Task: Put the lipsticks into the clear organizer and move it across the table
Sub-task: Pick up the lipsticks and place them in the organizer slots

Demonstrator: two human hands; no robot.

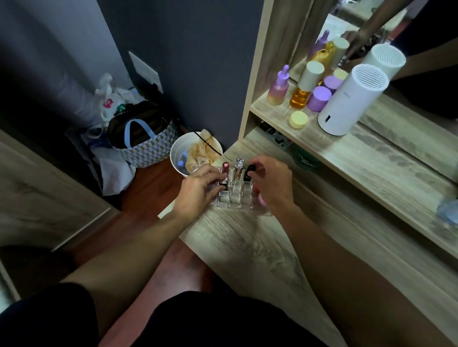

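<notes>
The clear organizer (233, 198) stands on the wooden table (256, 250) near its far left corner. My left hand (199, 188) grips the organizer's left side, beside a dark red lipstick (224, 170) standing in a back slot. A clear silver-topped tube (239, 166) stands in the middle back slot. My right hand (273, 184) pinches a black lipstick (249, 171) at the organizer's back right. A pink object (261, 199) shows under my right palm.
A shelf (366, 157) above the table carries purple and amber bottles (302, 92), a yellow jar (298, 119) and a white cylinder (347, 101) before a mirror. A white bin (178, 153) and bags (140, 140) sit on the floor left of the table.
</notes>
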